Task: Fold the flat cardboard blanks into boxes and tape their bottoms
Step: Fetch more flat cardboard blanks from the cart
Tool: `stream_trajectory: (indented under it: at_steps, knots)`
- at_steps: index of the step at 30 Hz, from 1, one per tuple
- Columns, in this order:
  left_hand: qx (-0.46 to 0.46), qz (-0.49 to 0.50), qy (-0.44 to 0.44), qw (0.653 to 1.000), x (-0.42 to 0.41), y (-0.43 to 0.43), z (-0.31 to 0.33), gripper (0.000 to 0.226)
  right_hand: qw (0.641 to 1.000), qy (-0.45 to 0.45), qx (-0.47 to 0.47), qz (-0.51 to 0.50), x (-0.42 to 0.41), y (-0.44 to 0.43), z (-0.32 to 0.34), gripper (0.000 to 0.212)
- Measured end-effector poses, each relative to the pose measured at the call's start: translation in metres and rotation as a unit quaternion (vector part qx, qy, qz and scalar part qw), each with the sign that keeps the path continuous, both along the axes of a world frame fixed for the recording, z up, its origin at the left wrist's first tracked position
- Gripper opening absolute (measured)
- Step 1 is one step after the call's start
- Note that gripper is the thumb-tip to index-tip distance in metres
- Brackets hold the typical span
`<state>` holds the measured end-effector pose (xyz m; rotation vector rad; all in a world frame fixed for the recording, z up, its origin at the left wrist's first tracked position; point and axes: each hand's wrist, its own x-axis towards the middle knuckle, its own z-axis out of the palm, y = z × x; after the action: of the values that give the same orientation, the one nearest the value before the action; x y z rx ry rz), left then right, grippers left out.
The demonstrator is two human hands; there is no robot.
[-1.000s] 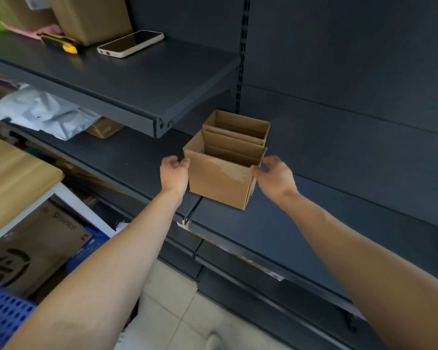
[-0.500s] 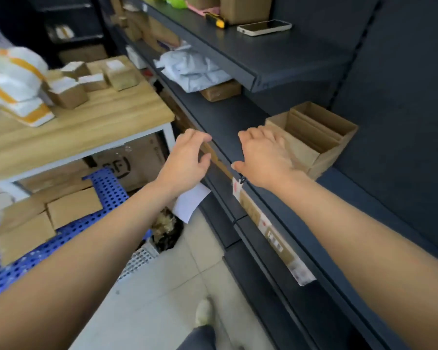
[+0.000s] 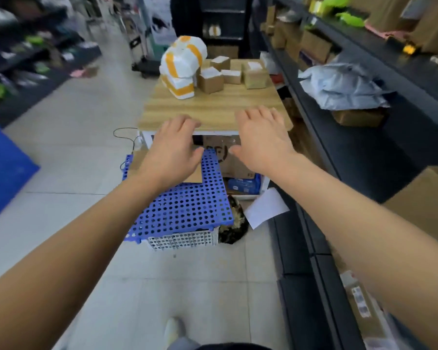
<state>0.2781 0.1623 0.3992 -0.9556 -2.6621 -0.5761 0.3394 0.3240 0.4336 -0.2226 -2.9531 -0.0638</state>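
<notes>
I judge this step as fetching a fresh blank. My left hand [image 3: 172,152] and right hand [image 3: 261,140] hover empty at mid-frame, fingers spread. The flat cardboard blank [image 3: 194,173] lies on the blue perforated panel [image 3: 187,210] under the left hand. Next I must reach down and pinch its edge.

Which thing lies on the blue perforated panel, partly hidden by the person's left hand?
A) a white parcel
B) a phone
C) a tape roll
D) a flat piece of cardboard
D: a flat piece of cardboard lies on the blue perforated panel, its near corner showing past the open left hand.
</notes>
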Motion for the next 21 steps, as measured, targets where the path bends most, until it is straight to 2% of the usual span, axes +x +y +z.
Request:
stream_trajectory:
  at_steps: [6, 11, 17, 21]
  knots:
    - [0.015, 0.044, 0.041, 0.998, -0.080, -0.081, 0.011, 0.048, 0.998, 0.040, 0.000, 0.053, -0.100, -0.077, 0.006, 0.058]
    - [0.023, 0.057, 0.027, 0.998, -0.145, -0.118, -0.004, 0.048, 0.997, 0.032, -0.039, 0.062, -0.177, -0.111, -0.010, 0.059]
    - [0.039, 0.092, -0.090, 0.991, -0.215, -0.122, -0.056, 0.046, 0.992, -0.063, -0.101, 0.031, -0.254, -0.104, -0.068, 0.054]
    - [0.033, 0.142, -0.195, 0.970, -0.253, -0.114, -0.115, 0.047, 0.980, -0.137, -0.141, 0.021, -0.298, -0.088, -0.131, 0.055]
